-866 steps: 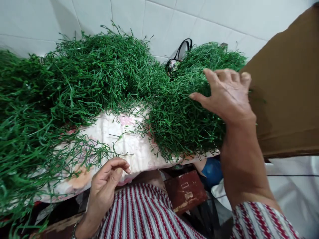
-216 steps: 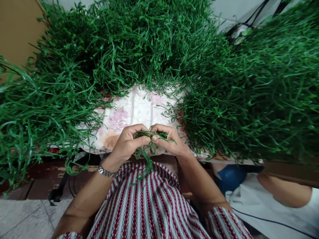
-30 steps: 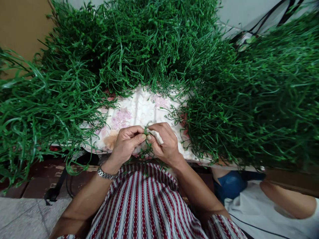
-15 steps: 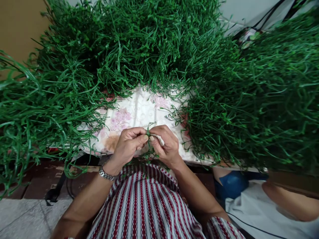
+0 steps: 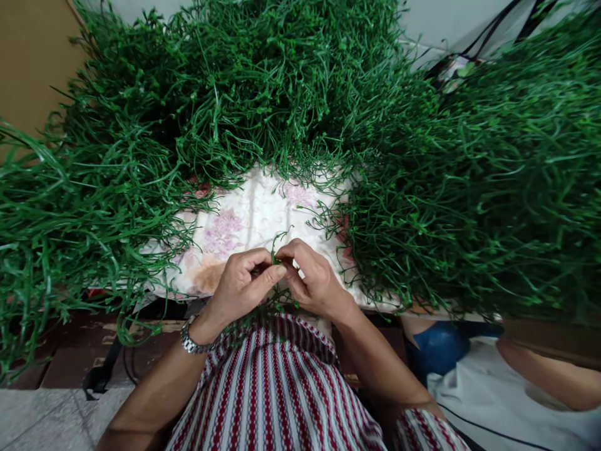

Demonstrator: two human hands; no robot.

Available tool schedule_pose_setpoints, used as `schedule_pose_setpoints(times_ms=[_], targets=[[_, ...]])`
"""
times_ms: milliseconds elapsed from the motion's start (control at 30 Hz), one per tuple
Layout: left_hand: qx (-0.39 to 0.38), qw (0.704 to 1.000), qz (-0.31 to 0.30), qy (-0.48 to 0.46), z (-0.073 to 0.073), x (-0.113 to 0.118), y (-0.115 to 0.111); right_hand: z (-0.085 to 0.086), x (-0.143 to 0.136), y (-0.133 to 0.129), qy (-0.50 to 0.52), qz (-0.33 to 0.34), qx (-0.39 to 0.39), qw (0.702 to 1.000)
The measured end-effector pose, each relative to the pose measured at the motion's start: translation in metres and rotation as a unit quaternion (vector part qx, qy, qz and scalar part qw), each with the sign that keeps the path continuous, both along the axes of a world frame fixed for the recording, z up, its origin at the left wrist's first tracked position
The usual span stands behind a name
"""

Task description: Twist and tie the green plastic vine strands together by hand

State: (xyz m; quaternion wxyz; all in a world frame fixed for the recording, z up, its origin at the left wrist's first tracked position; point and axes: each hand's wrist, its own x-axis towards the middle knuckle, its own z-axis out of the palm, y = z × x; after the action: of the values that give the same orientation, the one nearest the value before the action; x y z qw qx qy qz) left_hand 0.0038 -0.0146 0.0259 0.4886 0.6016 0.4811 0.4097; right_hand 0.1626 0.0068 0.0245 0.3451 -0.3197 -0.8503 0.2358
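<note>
A thin green plastic stem [image 5: 280, 237] stands up between my fingertips over the cloth's front part. My left hand [image 5: 245, 282], below which a metal watch sits on the wrist, pinches the stem between thumb and forefinger. Touching it from the right, my right hand [image 5: 312, 279] is closed with its fingertips at the same stem. More green sprigs [image 5: 279, 297] hang below the hands, close to the striped shirt [image 5: 277, 382]. The floral cloth [image 5: 267, 210] lies beneath and beyond both hands.
Heaps of green artificial stems lie at the left [image 5: 84, 213], the back [image 5: 263, 81] and the right [image 5: 469, 207]. Black cables [image 5: 495, 28] run at the back right. Another person's arm [image 5: 549, 376] and white clothing [image 5: 498, 382] show at the lower right.
The left thumb has moved across the stem toward my right fingers. Both hands have shifted slightly, and the view has moved a little.
</note>
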Motion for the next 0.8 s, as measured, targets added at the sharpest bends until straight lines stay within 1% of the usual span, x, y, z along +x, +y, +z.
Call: schedule_pose_setpoints(times_ms=[100, 200, 267, 367, 433, 467, 533, 600, 667, 733, 800], targets=[[-0.018, 0.999, 0.029, 0.005, -0.005, 0.002, -0.002, 0.004, -0.001, -0.003, -0.084, -0.022, 0.02, 0.996], [0.002, 0.999, 0.053, -0.001, -0.009, 0.007, -0.004, 0.007, -0.002, -0.006, -0.19, -0.04, 0.035, 0.98], [0.021, 0.996, 0.083, -0.006, -0.011, 0.01, -0.006, 0.008, -0.002, -0.006, -0.221, -0.041, 0.052, 0.973], [0.038, 0.991, 0.128, 0.001, -0.012, 0.013, -0.008, 0.006, -0.003, -0.005, -0.201, -0.051, 0.068, 0.976], [0.033, 0.99, 0.137, 0.003, -0.014, 0.013, -0.009, 0.003, -0.004, -0.004, -0.165, -0.048, 0.053, 0.984], [0.021, 0.991, 0.13, -0.01, -0.015, 0.013, -0.009, 0.003, -0.003, -0.003, -0.141, -0.037, 0.035, 0.989], [-0.019, 0.992, 0.102, -0.068, -0.02, 0.012, -0.009, 0.002, -0.002, 0.0, -0.084, -0.004, -0.012, 0.996], [-0.069, 0.985, 0.076, -0.139, -0.025, 0.01, -0.009, 0.002, -0.001, 0.002, -0.037, 0.028, -0.062, 0.997], [-0.113, 0.974, 0.069, -0.183, -0.028, 0.008, -0.01, 0.002, 0.0, 0.004, -0.013, 0.044, -0.096, 0.994], [-0.135, 0.97, 0.07, -0.192, -0.027, 0.006, -0.01, 0.002, 0.0, 0.005, -0.001, 0.054, -0.114, 0.992], [-0.11, 0.978, 0.068, -0.163, -0.023, 0.004, -0.011, 0.002, 0.0, 0.005, -0.005, 0.056, -0.117, 0.991]])
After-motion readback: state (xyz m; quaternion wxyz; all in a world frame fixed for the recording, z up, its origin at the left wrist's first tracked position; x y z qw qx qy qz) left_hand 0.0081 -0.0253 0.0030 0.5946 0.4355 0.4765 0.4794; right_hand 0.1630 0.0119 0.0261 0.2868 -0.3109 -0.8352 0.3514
